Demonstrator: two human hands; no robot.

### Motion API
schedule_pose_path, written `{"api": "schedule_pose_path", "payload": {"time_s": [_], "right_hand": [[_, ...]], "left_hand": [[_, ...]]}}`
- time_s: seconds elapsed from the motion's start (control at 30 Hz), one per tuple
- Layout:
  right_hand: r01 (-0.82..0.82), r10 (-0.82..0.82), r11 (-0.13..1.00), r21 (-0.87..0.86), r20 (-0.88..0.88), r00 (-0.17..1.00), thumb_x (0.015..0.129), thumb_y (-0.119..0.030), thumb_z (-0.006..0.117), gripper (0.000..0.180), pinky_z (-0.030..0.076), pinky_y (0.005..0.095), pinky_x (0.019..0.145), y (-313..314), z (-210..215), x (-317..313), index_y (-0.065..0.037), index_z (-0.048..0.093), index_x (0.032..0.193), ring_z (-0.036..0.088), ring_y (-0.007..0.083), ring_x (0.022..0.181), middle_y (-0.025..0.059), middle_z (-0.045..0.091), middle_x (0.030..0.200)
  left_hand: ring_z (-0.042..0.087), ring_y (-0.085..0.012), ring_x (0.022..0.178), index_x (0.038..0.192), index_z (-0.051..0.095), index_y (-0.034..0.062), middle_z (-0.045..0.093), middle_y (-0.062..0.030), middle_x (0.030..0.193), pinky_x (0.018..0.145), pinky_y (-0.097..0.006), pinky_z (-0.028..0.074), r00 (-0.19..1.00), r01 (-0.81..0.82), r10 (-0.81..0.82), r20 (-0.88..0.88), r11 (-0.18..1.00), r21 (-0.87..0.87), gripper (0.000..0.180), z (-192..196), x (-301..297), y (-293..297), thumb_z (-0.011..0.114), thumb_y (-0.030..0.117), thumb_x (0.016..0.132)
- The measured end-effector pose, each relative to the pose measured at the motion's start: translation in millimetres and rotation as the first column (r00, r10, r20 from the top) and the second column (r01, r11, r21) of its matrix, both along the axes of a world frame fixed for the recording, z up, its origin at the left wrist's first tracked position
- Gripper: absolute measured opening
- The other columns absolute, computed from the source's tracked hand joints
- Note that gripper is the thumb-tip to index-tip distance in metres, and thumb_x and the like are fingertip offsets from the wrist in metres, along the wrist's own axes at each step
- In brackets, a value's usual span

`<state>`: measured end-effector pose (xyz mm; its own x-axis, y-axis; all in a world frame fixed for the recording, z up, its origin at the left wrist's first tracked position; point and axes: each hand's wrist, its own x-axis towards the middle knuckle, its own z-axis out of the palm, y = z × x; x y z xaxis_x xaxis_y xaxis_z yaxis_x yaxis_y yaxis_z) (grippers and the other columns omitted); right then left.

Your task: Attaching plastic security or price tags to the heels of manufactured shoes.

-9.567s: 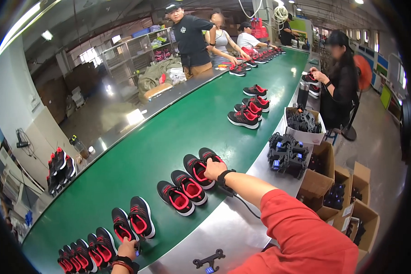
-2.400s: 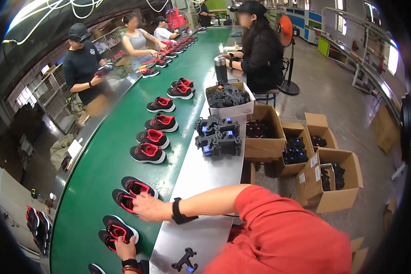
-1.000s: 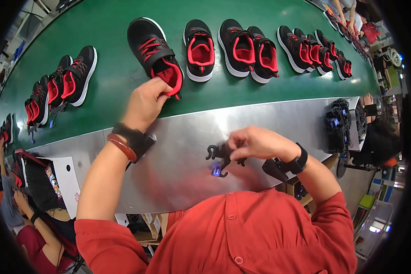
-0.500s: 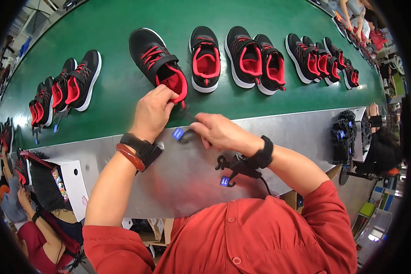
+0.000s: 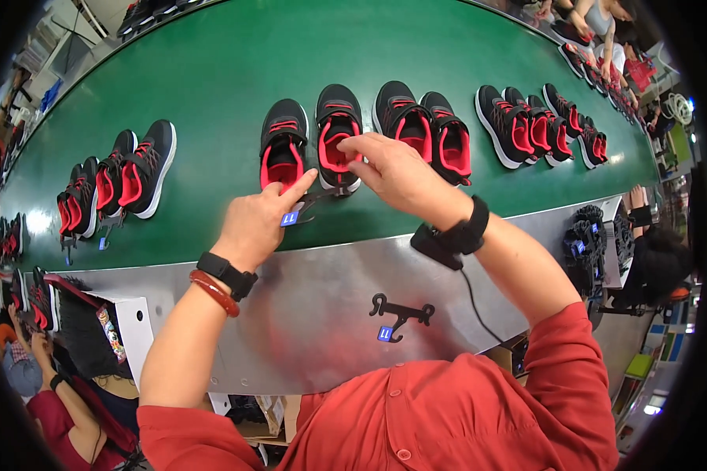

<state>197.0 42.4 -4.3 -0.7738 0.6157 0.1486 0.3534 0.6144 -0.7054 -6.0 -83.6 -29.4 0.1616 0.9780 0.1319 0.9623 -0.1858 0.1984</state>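
Note:
Two black sneakers with red lining and white soles stand side by side before me, toes away: a left shoe (image 5: 283, 141) and a right shoe (image 5: 338, 110). A black plastic shoe hanger (image 5: 313, 200) with a blue tag lies across their heels. My left hand (image 5: 250, 226) is closed on the hanger's left part, with its index finger stretched along the left shoe's heel. The fingers of my right hand (image 5: 404, 174) are bent at the right shoe's collar and appear to grip it. A second hanger (image 5: 401, 311) lies on the metal ledge (image 5: 322, 314).
More sneakers stand on the green belt (image 5: 236, 47), at the left (image 5: 146, 169) and right (image 5: 518, 125). A box of black hangers (image 5: 597, 243) is at the right ledge end, a white carton (image 5: 130, 326) at the left. Other people (image 5: 59, 412) work on both sides.
The left shoe, tilted at first, now stands straight beside the right one. The hanger has moved up to their heels. My right hand has gone from the hanger to the right shoe.

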Motion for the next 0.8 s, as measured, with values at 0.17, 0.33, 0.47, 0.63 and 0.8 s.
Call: {"api": "schedule_pose_path", "payload": {"time_s": [0.17, 0.33, 0.47, 0.63, 0.8], "right_hand": [[-0.255, 0.206, 0.955, 0.152, 0.280, 0.938, 0.084, -0.024, 0.064, 0.030, 0.048, 0.0434, 0.076, 23, -28, 5, -0.004, 0.058, 0.105, 0.060, 0.0341, 0.090, 0.0129, 0.059, 0.102], [-0.308, 0.163, 0.798, 0.519, 0.306, 0.938, 0.079, -0.034, 0.068, 0.029, 0.043, 0.0393, 0.067, 25, -22, 0, -0.008, 0.058, 0.087, 0.056, 0.0271, 0.075, 0.0072, 0.054, 0.080], [-0.311, 0.177, 0.737, 0.600, 0.272, 0.946, 0.077, -0.037, 0.068, 0.029, 0.044, 0.0388, 0.064, 20, -22, -5, -0.010, 0.058, 0.079, 0.057, 0.0250, 0.071, 0.0060, 0.056, 0.075], [-0.338, 0.116, 0.692, 0.638, 0.363, 0.924, 0.073, -0.034, 0.071, 0.025, 0.042, 0.0370, 0.063, 13, -21, -16, -0.012, 0.060, 0.079, 0.059, 0.0237, 0.073, 0.0059, 0.057, 0.076], [-0.218, 0.222, 0.934, 0.283, 0.019, 0.975, 0.072, -0.015, 0.070, 0.034, 0.047, 0.0448, 0.081, 23, -31, -13, -0.005, 0.059, 0.103, 0.058, 0.0327, 0.093, 0.0106, 0.058, 0.103]], "left_hand": [[0.061, -0.0375, 0.073, 0.122, 0.055, 0.0154, 0.062, -0.0181, 0.087, 0.065, -0.046, 0.049, 0.974, -0.077, 0.106, 0.202, 0.986, -0.147, 0.042, -1, -1, 1, 0.048, 0.001, 0.083], [0.061, -0.0389, 0.081, 0.109, 0.061, 0.0085, 0.063, -0.0200, 0.086, 0.071, -0.047, 0.048, 0.959, -0.150, 0.201, 0.202, 0.958, -0.243, 0.030, 6, 5, 3, 0.047, 0.002, 0.083], [0.061, -0.0385, 0.083, 0.106, 0.062, 0.0061, 0.064, -0.0207, 0.088, 0.073, -0.046, 0.049, 0.960, -0.172, 0.224, 0.169, 0.945, -0.280, 0.028, 7, 5, 4, 0.047, 0.002, 0.083], [0.061, -0.0375, 0.086, 0.104, 0.063, 0.0040, 0.064, -0.0178, 0.088, 0.075, -0.044, 0.049, 0.914, -0.196, 0.289, 0.284, 0.929, -0.313, 0.027, 3, 5, 4, 0.048, -0.002, 0.082], [0.057, -0.0338, 0.104, 0.109, 0.059, 0.0025, 0.048, -0.0186, 0.124, 0.093, -0.034, 0.046, 0.846, -0.025, 0.068, 0.529, 0.996, -0.088, 0.036, -13, -9, 2, 0.046, -0.012, 0.078]]}}
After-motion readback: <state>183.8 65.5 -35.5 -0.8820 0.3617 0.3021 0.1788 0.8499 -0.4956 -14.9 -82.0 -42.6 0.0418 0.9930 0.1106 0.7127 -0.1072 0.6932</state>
